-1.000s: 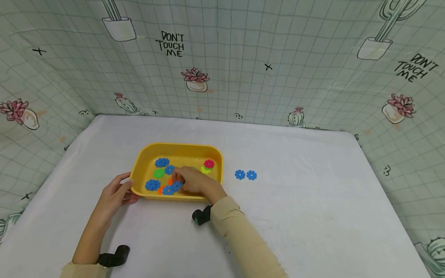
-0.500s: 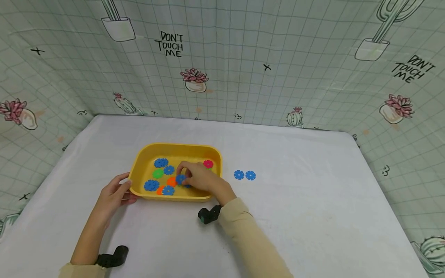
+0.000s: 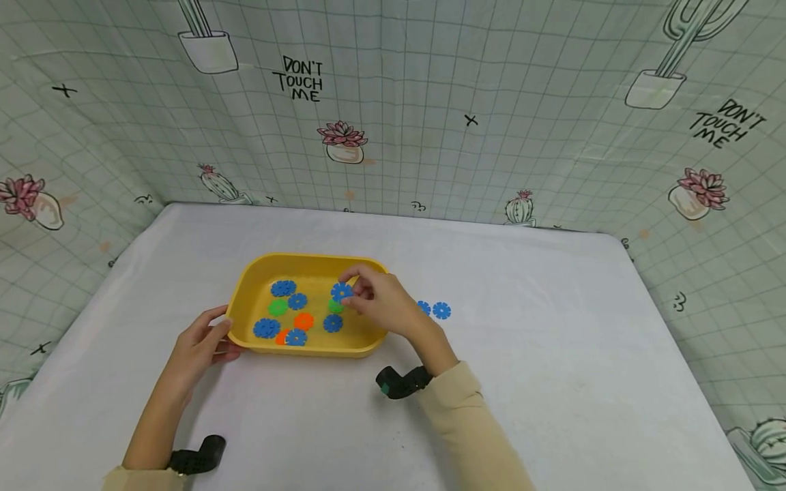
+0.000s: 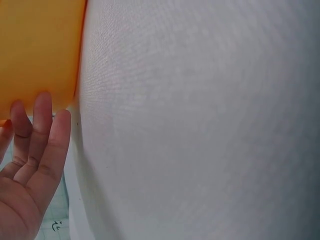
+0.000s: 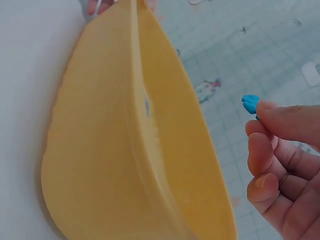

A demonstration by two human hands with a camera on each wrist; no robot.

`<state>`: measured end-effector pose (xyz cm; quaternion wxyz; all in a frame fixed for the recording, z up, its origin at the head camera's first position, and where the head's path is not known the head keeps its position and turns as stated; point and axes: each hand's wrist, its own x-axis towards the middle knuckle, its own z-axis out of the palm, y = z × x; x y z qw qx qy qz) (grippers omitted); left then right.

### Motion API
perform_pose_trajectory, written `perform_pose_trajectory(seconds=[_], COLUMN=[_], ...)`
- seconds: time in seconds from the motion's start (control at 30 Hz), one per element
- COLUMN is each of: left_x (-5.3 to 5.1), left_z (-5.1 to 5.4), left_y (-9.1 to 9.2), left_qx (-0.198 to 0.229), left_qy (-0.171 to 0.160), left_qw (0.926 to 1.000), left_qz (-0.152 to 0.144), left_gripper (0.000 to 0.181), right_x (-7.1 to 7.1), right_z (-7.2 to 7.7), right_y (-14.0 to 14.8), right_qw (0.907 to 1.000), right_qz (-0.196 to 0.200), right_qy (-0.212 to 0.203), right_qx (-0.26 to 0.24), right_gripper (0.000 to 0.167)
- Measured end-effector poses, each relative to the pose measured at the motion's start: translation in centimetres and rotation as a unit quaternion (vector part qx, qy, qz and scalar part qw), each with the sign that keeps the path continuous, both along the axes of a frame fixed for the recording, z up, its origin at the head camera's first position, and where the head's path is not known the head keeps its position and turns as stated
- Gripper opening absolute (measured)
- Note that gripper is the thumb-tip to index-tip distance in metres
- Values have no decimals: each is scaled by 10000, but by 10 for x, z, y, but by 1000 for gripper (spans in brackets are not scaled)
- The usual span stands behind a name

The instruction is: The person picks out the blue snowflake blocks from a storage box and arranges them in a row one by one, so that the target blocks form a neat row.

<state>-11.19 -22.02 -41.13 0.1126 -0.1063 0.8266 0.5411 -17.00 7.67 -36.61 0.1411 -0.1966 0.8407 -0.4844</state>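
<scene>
Over the right part of a yellow plastic tray [image 3: 310, 352], my right hand [image 3: 389, 300] pinches a blue snowflake disc [image 3: 341, 292] between thumb and fingers. Seen edge-on in the right wrist view, the blue disc [image 5: 251, 103] looks thick; whether it is more than one is unclear. My left hand [image 3: 199, 342] holds the tray's left end, thumb at the rim and fingertips against the outer wall [image 4: 45, 55]. In the tray lie several blue discs [image 3: 267, 328], green discs [image 3: 278, 307] and orange discs [image 3: 303, 321]. My right hand hides the tray's right end.
Two more blue discs [image 3: 441, 311] lie side by side on the white tablecloth [image 3: 552, 327], right of the tray; my right hand partly covers one. Behind the table hangs a checked curtain [image 3: 417, 82] printed with potted plants.
My right hand has lifted a blue disc from among the discs and moved it up and to the right, above the tray. My left hand stays at the tray's left end.
</scene>
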Motion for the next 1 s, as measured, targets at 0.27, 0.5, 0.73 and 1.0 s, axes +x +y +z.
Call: perform_pose_trajectory(seconds=[0.27, 0.5, 0.73, 1.0], left_x=[3, 3, 3, 3], left_z=[11, 12, 9, 9], left_y=[6, 6, 5, 4], left_qx=[-81, -78, -54, -92], left_qy=[-82, -53, 24, 42], left_qw=[9999, 10000, 10000, 9999], left_qz=[-13, -14, 67, -28], left_gripper=[54, 54, 53, 54], right_x=[8, 12, 15, 17], right_z=[1, -1, -6, -20], right_y=[32, 58, 83, 111], right_qw=[9980, 9946, 9892, 9838], right_qz=[-437, -943, -1416, -1744], right_qy=[371, 328, 323, 298], right_qx=[-278, -298, -194, -278], right_gripper=[28, 30, 30, 30])
